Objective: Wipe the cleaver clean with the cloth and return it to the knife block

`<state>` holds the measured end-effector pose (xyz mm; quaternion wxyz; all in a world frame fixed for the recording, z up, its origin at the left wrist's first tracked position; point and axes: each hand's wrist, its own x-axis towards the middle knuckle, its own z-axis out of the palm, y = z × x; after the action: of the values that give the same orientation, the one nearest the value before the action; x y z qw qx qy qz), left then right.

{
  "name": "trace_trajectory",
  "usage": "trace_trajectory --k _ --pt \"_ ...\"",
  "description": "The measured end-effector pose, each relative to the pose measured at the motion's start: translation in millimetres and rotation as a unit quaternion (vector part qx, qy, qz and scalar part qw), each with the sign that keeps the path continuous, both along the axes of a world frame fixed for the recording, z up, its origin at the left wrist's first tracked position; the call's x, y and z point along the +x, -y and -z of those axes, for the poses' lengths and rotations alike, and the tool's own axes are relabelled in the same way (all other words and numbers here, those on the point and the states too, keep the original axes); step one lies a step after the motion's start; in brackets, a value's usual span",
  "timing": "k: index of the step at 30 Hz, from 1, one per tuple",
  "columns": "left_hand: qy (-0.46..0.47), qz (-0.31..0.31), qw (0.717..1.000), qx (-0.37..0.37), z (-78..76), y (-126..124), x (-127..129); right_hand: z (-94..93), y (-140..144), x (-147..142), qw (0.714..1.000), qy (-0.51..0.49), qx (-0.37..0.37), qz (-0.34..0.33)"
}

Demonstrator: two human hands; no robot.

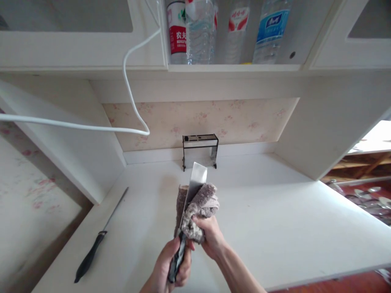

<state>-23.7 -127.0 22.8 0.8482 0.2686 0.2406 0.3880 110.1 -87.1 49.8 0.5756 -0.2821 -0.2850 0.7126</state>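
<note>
White counter (pixel 275 228) sits under the left hand (pixel 172 266) gripping a big knife (pixel 195 185) and the right hand (pixel 210 236) squeezing a cloth (pixel 203 201) around its blade, so a slip could cut fingers.

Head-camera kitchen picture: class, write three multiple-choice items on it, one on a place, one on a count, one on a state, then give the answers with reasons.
1. Where does the black-handled knife lie?
A. on the white counter, left of the hands
B. in the metal knife rack
C. on the shelf with the bottles

2. How many knives show in all?
A. one
B. two
C. four

3. What is the cloth doing?
A. lying flat on the counter
B. hanging from the rack
C. folded around the cleaver blade

Answers: 1 A, it lies flat near the counter's left edge. 2 B, that knife plus the cleaver gripped by the left hand. 3 C, the right hand pinches it on the blade.
</note>
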Motion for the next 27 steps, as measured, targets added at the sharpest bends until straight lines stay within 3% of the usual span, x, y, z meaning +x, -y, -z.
trace_trajectory --k 4,6,14,19,23,27 --pt "-0.116 -0.103 0.987 0.027 1.1 2.1 12.9 -2.8 -6.6 4.2 0.989 0.096 -0.003 0.110" --pt "-0.149 -0.118 0.981 0.037 1.3 1.5 14.3 -1.6 -10.9 7.7 0.985 0.102 -0.004 0.139" --pt "-0.249 -0.008 0.969 -0.011 -12.9 -2.8 -10.6 5.3 -35.2 21.9 0.991 0.002 -0.067 0.115" --pt "-0.223 0.036 0.974 0.012 -0.8 -2.3 -15.7 -0.9 -54.1 43.0 0.984 -0.005 -0.103 0.147" --pt "-0.231 0.048 0.972 0.026 0.4 0.6 -20.0 -7.5 -68.5 59.3 0.983 0.007 -0.089 0.163" --pt "-0.308 0.037 0.950 0.046 -14.7 9.8 -33.8 -14.6 -95.0 89.6 0.971 -0.003 -0.015 0.237"
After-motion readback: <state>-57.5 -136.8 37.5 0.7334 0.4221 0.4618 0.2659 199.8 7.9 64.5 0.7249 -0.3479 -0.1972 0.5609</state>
